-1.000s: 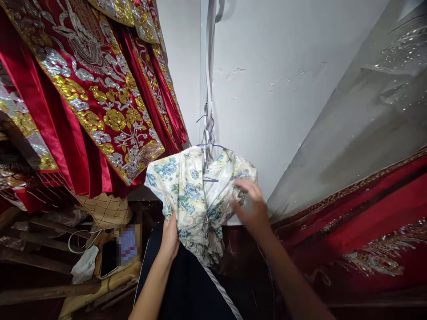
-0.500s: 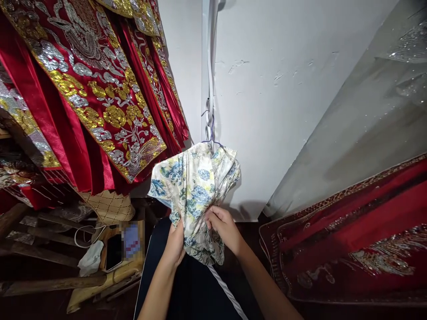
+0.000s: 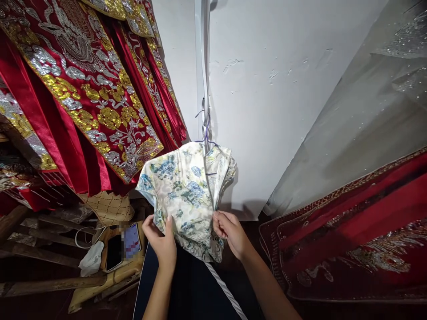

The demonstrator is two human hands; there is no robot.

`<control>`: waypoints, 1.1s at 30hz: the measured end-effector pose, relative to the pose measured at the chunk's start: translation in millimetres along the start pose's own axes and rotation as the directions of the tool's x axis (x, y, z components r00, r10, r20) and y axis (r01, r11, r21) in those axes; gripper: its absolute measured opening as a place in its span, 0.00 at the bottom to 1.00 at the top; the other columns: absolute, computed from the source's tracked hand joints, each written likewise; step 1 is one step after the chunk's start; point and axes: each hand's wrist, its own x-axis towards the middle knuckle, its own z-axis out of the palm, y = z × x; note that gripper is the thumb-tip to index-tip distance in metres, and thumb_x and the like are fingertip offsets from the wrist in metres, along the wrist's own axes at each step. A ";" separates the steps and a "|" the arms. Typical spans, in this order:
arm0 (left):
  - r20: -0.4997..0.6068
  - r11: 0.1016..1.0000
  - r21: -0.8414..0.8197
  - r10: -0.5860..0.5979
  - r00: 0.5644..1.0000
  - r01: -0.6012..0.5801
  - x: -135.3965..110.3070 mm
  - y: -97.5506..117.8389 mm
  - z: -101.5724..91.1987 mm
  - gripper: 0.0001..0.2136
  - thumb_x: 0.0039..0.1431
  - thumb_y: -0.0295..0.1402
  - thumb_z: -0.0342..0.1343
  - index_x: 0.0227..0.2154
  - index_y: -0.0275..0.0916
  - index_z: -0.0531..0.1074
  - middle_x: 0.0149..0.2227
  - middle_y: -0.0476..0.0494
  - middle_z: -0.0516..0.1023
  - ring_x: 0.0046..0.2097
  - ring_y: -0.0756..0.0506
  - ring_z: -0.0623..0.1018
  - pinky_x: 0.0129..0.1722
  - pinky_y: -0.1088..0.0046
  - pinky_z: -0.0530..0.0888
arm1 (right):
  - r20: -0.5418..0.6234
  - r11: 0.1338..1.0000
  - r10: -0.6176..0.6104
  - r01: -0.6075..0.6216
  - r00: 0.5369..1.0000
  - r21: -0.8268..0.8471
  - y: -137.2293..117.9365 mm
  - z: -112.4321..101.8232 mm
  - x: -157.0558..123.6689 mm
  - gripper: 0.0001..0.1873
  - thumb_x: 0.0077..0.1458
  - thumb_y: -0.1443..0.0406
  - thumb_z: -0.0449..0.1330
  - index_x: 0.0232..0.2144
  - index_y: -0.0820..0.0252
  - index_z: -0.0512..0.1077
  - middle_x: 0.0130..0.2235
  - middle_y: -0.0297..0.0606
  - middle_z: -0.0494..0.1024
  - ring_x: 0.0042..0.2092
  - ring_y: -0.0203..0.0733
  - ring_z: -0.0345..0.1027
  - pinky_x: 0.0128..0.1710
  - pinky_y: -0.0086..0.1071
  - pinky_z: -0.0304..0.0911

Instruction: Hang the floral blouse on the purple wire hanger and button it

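Note:
A short-sleeved floral blouse (image 3: 187, 186), cream with blue roses and green and yellow leaves, hangs on a thin purple wire hanger (image 3: 207, 131). Its front falls partly apart near the neck. My left hand (image 3: 162, 242) grips the lower left side of the blouse, thumb on the front and fingers by the side edge. At the lower right, the fingertips of my right hand (image 3: 230, 231) pinch the front edge of the blouse. Gathered cloth bunches at the hem between both hands.
A white strap (image 3: 202, 53) runs down the white wall (image 3: 273, 111) to the hanger. Red embroidered garments (image 3: 110, 102) hang at left, above a bamboo chair (image 3: 110, 282) bearing phones and tissue. Red sequined cloth (image 3: 350, 249) and sheer fabric (image 3: 333, 146) stand at right.
The blouse's front is spread wider and flatter. My left hand has moved left and up along its side; my right hand has shifted slightly right, onto the front edge.

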 end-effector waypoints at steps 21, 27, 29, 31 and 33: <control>0.877 0.959 0.097 0.045 0.479 -0.267 -22.7 5.7 46.4 0.10 0.66 0.39 0.47 0.29 0.45 0.60 0.22 0.50 0.63 0.24 0.46 0.66 0.27 0.68 0.60 | -0.068 0.937 -0.350 0.350 0.934 -0.017 -150.1 22.5 67.2 0.08 0.52 0.63 0.61 0.27 0.64 0.72 0.18 0.31 0.70 0.17 0.26 0.50 0.16 0.22 0.41; 0.671 0.902 -0.224 0.418 0.613 -0.370 53.9 100.6 68.8 0.20 0.67 0.35 0.52 0.60 0.44 0.59 0.42 0.44 0.77 0.36 0.47 0.75 0.38 0.70 0.71 | -0.042 0.873 -0.448 0.426 0.893 -0.238 -145.6 24.4 43.3 0.10 0.57 0.62 0.58 0.27 0.62 0.72 0.17 0.31 0.71 0.17 0.29 0.53 0.18 0.24 0.47; 0.631 0.843 -0.241 0.513 0.582 -0.481 73.2 132.2 81.8 0.15 0.68 0.35 0.50 0.56 0.43 0.65 0.42 0.43 0.77 0.37 0.47 0.75 0.38 0.71 0.71 | -0.016 0.837 -0.482 0.454 0.876 -0.306 -148.1 24.1 42.0 0.11 0.58 0.60 0.58 0.28 0.62 0.71 0.17 0.31 0.70 0.18 0.30 0.54 0.19 0.25 0.49; 0.627 0.764 -0.197 0.580 0.520 -0.614 82.3 152.5 93.3 0.08 0.68 0.35 0.50 0.44 0.40 0.72 0.39 0.44 0.76 0.38 0.47 0.74 0.40 0.69 0.70 | -0.008 0.803 -0.522 0.489 0.853 -0.340 -144.4 21.6 47.4 0.12 0.59 0.58 0.58 0.29 0.61 0.71 0.17 0.29 0.67 0.19 0.31 0.55 0.20 0.26 0.49; 0.629 0.694 -0.169 0.623 0.465 -0.700 84.8 160.6 99.8 0.07 0.68 0.34 0.51 0.36 0.39 0.72 0.36 0.44 0.75 0.39 0.45 0.74 0.42 0.68 0.70 | -0.046 0.785 -0.543 0.488 0.838 -0.381 -130.2 15.5 58.1 0.13 0.59 0.56 0.58 0.29 0.60 0.70 0.19 0.29 0.66 0.20 0.32 0.54 0.20 0.27 0.47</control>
